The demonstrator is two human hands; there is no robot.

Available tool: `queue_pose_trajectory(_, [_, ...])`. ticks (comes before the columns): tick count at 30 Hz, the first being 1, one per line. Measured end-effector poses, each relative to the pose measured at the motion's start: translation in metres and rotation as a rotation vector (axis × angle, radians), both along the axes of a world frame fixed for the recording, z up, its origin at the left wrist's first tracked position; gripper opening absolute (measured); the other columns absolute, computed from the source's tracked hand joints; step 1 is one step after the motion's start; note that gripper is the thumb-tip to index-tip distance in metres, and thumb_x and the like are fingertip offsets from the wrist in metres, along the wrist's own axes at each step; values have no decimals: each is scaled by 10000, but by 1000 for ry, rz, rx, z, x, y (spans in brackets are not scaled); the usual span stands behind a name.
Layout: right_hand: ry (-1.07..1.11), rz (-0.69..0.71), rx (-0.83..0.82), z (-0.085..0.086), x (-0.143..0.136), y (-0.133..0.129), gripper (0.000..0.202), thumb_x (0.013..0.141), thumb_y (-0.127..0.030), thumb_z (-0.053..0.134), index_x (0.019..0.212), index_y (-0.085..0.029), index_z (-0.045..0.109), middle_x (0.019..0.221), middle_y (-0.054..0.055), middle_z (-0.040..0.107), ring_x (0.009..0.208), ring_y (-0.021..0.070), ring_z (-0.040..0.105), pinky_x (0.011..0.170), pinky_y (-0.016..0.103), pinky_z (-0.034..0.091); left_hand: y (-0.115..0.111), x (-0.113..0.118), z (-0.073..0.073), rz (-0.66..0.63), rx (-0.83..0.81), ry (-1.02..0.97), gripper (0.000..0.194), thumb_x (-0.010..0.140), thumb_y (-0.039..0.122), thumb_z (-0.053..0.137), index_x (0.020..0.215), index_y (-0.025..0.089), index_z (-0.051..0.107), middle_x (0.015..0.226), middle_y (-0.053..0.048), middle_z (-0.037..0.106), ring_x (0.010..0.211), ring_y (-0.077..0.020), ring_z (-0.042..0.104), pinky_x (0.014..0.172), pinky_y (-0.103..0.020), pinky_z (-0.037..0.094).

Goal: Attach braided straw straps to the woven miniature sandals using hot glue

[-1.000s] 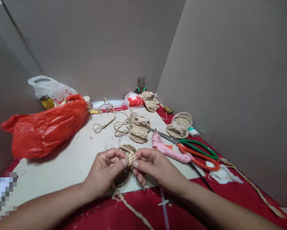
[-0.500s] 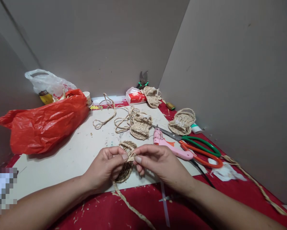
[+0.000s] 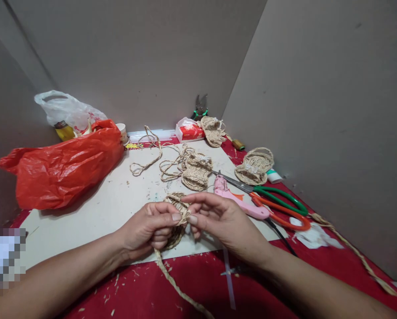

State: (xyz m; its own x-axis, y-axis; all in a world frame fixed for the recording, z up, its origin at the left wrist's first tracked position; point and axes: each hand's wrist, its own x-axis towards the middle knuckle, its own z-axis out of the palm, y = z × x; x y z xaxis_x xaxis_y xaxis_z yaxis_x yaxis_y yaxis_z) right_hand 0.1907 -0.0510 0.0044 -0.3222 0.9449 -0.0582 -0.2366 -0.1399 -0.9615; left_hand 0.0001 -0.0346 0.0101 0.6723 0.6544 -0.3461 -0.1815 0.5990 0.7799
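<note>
Between my two hands is a small woven straw piece (image 3: 176, 200), coiled and braided, held just above the front of the pale board (image 3: 118, 208). My left hand (image 3: 158, 223) is closed on its left side, thumb and forefinger pinching the strap-like middle. With thumb and fingertips, my right hand (image 3: 211, 217) pinches the same middle part from the right. A long braided straw cord (image 3: 175, 283) trails from under my left hand toward the front edge of the view. My fingers hide much of the piece.
Similar straw pieces lie beyond, one (image 3: 198, 170) on the board. Right of my hands are a pink glue gun (image 3: 248, 206) and scissors (image 3: 281, 199) with green and orange handles. A red plastic bag (image 3: 65, 168) stands left; pliers (image 3: 201, 106) lean at the back wall.
The right forefinger has lifted and extended slightly over the straw piece, while the left fingers have curled in more beneath it. The whole view has shifted slightly.
</note>
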Motion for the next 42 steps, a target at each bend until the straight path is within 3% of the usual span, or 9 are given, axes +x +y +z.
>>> queue_pose_trajectory(7, [29,82,-87,2,2,1,229,707,-295,777,822,-154,638,598,-32,625,502,69,576,532,192,480,-3,2,-3,35,108,-18,154,834,273,637,745,159,584,419,113,265,374,-36,133,375,-188,113])
queue_pose_trajectory(15, [-6,75,-67,7,3,0,231,719,-320,765,799,-145,637,588,-25,627,520,68,562,555,198,473,-3,0,-1,-10,6,-36,171,818,287,648,734,155,578,437,121,224,390,-33,79,374,-170,79])
queue_pose_trajectory(21, [-24,60,-116,6,1,0,301,664,-362,797,761,-151,606,543,-43,595,485,73,544,524,206,473,-10,9,2,98,223,-31,152,798,280,686,749,144,641,507,46,516,427,-43,333,488,-191,307])
queue_pose_trajectory(25, [-58,40,-103,4,-1,-2,318,656,-381,798,772,-156,606,552,-37,594,481,81,536,517,218,465,-12,11,1,158,283,3,180,825,303,656,742,142,659,506,49,501,453,-47,326,486,-189,261])
queue_pose_trajectory(28, [-151,-19,13,3,-2,-5,270,698,-384,763,748,-162,617,555,-30,585,487,88,524,500,218,442,-12,10,-2,204,271,49,205,828,331,649,751,142,635,493,60,462,450,-48,292,465,-195,213])
queue_pose_trajectory(33, [-396,-171,467,2,-1,-8,124,790,-281,677,714,-183,672,646,22,658,585,131,582,576,255,467,-12,10,-4,233,257,79,258,823,375,643,715,148,586,434,98,328,412,-46,199,418,-200,144])
queue_pose_trajectory(35, [-420,-206,542,3,-2,-9,103,794,-267,667,730,-188,689,690,39,685,625,148,610,609,268,479,-13,10,-4,255,281,81,252,822,371,644,717,147,592,445,94,354,412,-42,218,418,-188,172])
queue_pose_trajectory(38, [-322,-159,277,4,-4,-9,172,758,-345,705,746,-179,663,598,12,648,533,130,582,528,251,465,-16,9,-1,301,436,159,207,841,335,625,741,153,625,526,51,497,470,-57,376,485,-183,311])
queue_pose_trajectory(42, [-101,18,-119,4,-8,-8,335,678,-437,768,762,-176,575,530,-28,625,446,97,552,476,216,450,-22,7,3,330,783,336,162,869,261,578,760,169,655,648,-10,634,592,-108,537,598,-217,421])
